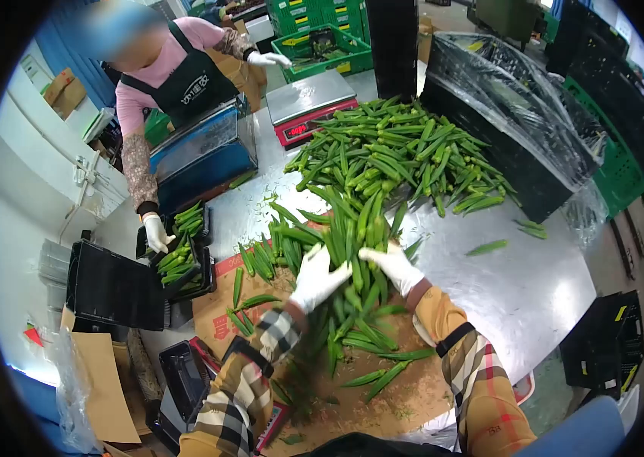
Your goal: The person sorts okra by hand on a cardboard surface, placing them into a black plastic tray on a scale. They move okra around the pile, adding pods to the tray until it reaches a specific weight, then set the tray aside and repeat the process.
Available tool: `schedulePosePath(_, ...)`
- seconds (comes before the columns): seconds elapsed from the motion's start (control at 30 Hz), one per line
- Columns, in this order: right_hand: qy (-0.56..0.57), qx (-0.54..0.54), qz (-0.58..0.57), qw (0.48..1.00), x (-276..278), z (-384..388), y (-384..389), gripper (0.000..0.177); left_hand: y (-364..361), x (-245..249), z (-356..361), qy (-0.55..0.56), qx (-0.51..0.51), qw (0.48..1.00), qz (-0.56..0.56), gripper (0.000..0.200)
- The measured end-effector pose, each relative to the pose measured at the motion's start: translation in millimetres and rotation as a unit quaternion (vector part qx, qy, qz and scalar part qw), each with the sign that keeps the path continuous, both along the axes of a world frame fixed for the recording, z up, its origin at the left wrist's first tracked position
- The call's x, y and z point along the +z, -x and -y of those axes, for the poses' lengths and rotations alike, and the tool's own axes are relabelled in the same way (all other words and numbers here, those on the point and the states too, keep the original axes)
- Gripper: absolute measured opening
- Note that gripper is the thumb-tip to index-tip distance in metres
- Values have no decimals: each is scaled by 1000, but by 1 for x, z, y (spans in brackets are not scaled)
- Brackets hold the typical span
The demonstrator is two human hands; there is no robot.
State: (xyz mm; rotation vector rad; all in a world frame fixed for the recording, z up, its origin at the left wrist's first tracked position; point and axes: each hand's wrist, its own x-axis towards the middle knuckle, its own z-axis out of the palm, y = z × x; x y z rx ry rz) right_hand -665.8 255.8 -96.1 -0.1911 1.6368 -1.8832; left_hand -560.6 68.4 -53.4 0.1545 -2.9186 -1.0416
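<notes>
A loose bunch of green okra [364, 228] is gathered between my two white-gloved hands over the near part of the table. My left hand [320, 279] cups it from the left, thumb against the pods. From the other side my right hand [392, 266] presses on the same bunch, its fingers partly hidden by okra. Below the hands, more pods [371, 335] lie scattered on a brown cardboard sheet [406, 392], some blurred. Directly beyond stands a large okra heap [406, 152] on the metal table [482, 282].
A red scale [311, 103] with a metal plate stands behind the heap. At left, a co-worker's gloved hand [157, 233] touches black trays [185, 266] of okra; the other hand is near a green crate [329, 53]. A plastic-wrapped black crate [505, 122] borders the right.
</notes>
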Motion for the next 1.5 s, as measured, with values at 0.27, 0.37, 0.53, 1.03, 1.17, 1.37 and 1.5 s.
schedulePosePath(0.27, -232, 171, -159, 944, 32, -89, -68, 94, -119, 6, -22, 168, -59, 982, 67, 78)
schedulePosePath(0.37, -368, 79, -453, 808, 58, -104, -113, 93, -151, 13, -50, 211, -43, 975, 55, 94)
schedulePosePath(0.53, -329, 118, -574, 741, 67, -116, -206, 71, -207, 34, -97, 187, -22, 980, 68, 104)
schedulePosePath(1.03, -421, 126, -480, 759, 17, -203, -371, 69, -369, 21, -152, 151, -155, 976, 23, 92)
schedulePosePath(1.17, -437, 117, -459, 765, 20, -226, -381, 53, -407, 25, -126, 5, -86, 996, 20, 63)
schedulePosePath(1.37, -378, 30, -494, 782, 31, -216, -385, 40, -458, 12, -74, -294, 299, 907, -35, 22)
schedulePosePath(1.5, -279, 99, -428, 854, 33, -166, -386, 24, -474, 11, -59, -412, 388, 823, -49, 22)
